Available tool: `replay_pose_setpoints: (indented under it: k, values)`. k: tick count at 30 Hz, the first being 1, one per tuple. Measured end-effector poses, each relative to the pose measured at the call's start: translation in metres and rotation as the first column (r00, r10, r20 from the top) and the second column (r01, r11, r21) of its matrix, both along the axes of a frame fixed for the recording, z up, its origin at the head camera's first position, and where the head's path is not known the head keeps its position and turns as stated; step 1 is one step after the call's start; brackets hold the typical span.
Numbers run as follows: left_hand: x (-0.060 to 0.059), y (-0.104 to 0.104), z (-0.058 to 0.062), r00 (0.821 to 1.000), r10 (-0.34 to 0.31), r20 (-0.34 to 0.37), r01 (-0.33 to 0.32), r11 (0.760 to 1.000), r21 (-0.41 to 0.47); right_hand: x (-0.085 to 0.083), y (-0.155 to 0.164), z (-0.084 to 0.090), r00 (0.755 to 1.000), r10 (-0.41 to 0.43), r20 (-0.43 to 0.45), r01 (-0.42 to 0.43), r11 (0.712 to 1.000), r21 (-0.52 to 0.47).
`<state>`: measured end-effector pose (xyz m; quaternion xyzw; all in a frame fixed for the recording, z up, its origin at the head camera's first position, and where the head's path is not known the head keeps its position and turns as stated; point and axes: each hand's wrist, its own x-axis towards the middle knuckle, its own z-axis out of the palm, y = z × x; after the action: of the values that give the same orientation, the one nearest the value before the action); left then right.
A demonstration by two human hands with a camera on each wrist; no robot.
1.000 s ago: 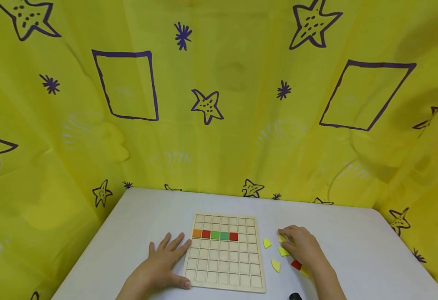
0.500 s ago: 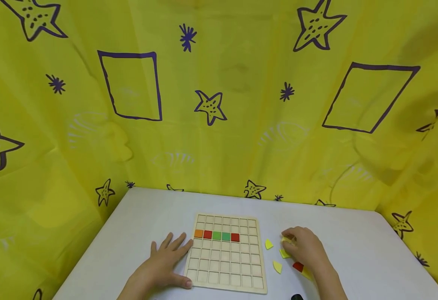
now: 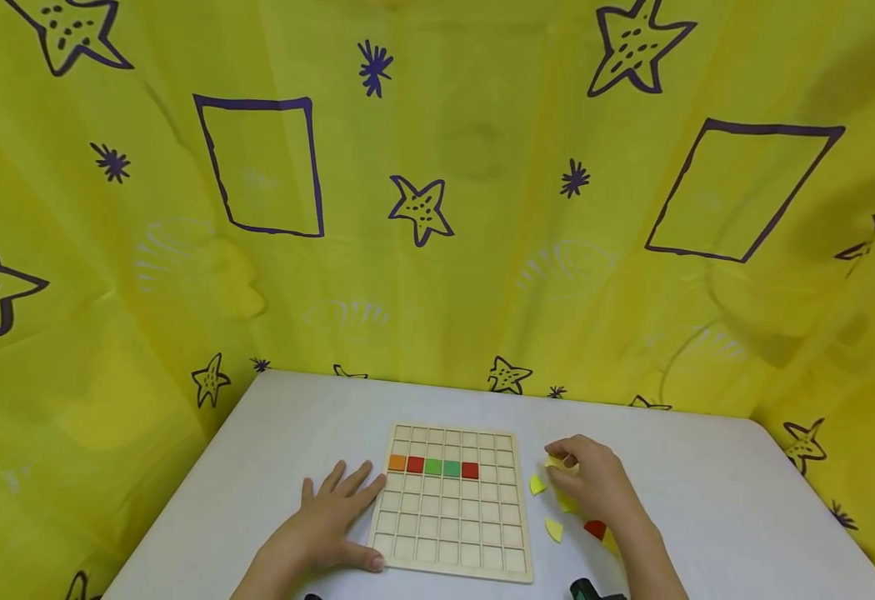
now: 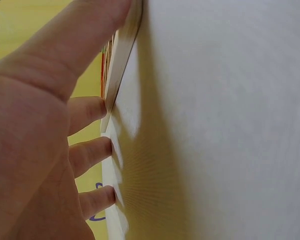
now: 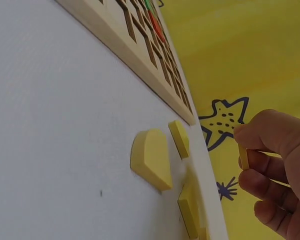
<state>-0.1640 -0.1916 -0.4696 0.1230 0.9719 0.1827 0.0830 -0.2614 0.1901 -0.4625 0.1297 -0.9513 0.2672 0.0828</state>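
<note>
A wooden grid board [image 3: 448, 531] lies on the white table. A row of several coloured square tiles [image 3: 433, 467] sits in it: orange, red, green, teal and red. My left hand [image 3: 327, 523] rests with spread fingers along the board's left edge, the thumb at the near corner. To the right of the board my right hand [image 3: 593, 477] pinches a thin yellow piece [image 5: 244, 157] between thumb and fingers, raised off the table. Beneath and beside it lie yellow quarter-circle pieces [image 3: 553, 530] and a red piece [image 3: 595, 529], partly hidden by the hand and forearm.
A yellow curtain [image 3: 475, 275] with purple stars and frames surrounds the far and side edges of the white table [image 3: 317, 408]. A dark object [image 3: 583, 590] shows at the bottom edge near my right forearm.
My right hand has lifted from the loose pieces and shifted left towards the board with a yellow piece pinched in it. My left hand stays at the board's edge.
</note>
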Motion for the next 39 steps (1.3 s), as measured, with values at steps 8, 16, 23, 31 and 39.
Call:
replay_pose_setpoints:
  k: [8, 16, 23, 31, 39]
  values:
    - [-0.002, -0.001, -0.001, 1.0, 0.016, 0.026, -0.016, 1.0, 0.005, -0.003, -0.021, 0.01, 0.999, 0.039, -0.018, -0.039, 0.999, 0.009]
    - [-0.003, 0.0, -0.001, 1.0, 0.022, 0.022, -0.022, 1.0, 0.009, -0.006, -0.036, 0.01, 0.998, 0.06, -0.029, -0.06, 0.998, 0.02]
    - [-0.004, -0.001, -0.004, 1.0, 0.002, 0.008, -0.002, 1.0, 0.006, -0.004, -0.045, 0.008, 0.994, 0.088, -0.063, -0.088, 0.996, 0.006]
    - [-0.003, -0.001, -0.003, 1.0, 0.001, 0.016, -0.001, 1.0, 0.006, -0.002, -0.055, 0.006, 0.996, 0.083, -0.03, -0.084, 0.996, -0.021]
    - [-0.002, 0.0, -0.001, 1.0, -0.002, 0.021, 0.002, 1.0, 0.007, -0.002, -0.062, 0.004, 0.995, 0.096, -0.039, -0.096, 0.995, 0.002]
